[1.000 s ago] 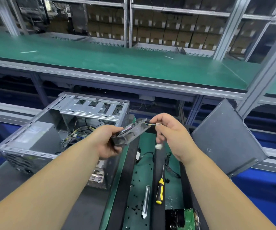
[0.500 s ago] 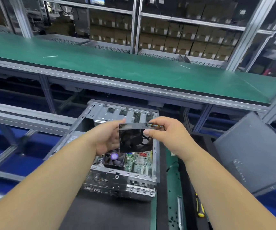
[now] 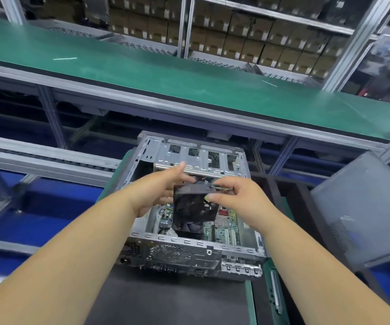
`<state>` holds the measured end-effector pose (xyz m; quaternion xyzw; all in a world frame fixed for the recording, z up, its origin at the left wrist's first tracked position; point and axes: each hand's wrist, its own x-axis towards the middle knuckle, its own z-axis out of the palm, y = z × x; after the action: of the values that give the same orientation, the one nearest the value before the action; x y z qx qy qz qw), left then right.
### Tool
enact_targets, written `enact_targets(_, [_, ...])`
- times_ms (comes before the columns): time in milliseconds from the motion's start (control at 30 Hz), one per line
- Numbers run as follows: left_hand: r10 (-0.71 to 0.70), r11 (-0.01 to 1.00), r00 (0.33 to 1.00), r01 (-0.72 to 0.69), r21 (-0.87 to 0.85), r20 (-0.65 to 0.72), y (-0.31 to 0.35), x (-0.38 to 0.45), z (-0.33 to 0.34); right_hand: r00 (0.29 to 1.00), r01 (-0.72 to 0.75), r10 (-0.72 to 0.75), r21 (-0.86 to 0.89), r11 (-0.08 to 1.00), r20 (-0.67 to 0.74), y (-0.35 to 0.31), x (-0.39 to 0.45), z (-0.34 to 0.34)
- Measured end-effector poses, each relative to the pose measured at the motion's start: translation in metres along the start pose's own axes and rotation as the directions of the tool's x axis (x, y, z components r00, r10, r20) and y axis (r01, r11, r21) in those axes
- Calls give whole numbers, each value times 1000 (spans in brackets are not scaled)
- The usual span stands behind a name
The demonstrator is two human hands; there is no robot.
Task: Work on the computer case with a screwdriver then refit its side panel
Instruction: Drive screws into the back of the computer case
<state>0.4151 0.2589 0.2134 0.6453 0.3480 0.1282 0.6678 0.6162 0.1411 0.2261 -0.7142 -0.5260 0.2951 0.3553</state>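
Observation:
The open silver computer case (image 3: pixel 180 252) lies on the work surface in front of me, its motherboard showing inside. Above its opening I hold a black square fan (image 3: pixel 193 207). My right hand (image 3: pixel 238 200) pinches the fan's upper right corner near its coloured wires. My left hand (image 3: pixel 156 191) is at the fan's left side with its fingers stretched out behind it. The grey side panel (image 3: pixel 362 212) leans at the right, apart from the case. No screwdriver is in view.
A metal slot cover (image 3: pixel 274 289) lies on the green mat strip right of the case. A long green bench (image 3: pixel 166 73) runs across behind, with shelves of cardboard boxes (image 3: pixel 248 48) beyond it. Aluminium frame rails (image 3: pixel 48 158) stand to the left.
The view has shifted so the case is centred. The fan has come down closer over the case opening, and my left hand's fingers have straightened out behind it.

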Motion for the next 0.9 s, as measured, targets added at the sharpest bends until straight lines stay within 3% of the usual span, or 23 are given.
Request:
enact_targets(67, [-89,990,991,99,-97,104,-7,6,-9,992,115,-115,14,993,50,-8,-4,0])
enact_targets(167, [-195,973,960,215,-81,202,-13,13,-14,951,288,-282,-32,957,127,-16,-11,-3])
enact_targets(300, [-244,966,913,259,-5,327,-14,18,-15,937,323,-311,-56,945,158,-21,-15,-4])
enact_targets(500, [-63,990,998,62,-125,1,-18,30,-13,986,168,-169,-206,964,14,-8,-12,-13])
enact_targets(600, [58,998,995,-55,38,-85,-18,29,-19,998,-5,-6,-204,979,-55,3,-10,-18])
enact_targets(667, [128,984,980,-106,141,-154,-17,28,-19,998,-53,48,-205,977,-28,7,-10,-22])
enact_targets(900, [223,965,948,-181,191,-228,-12,22,-10,991,-134,132,-98,986,-20,3,-2,-19])
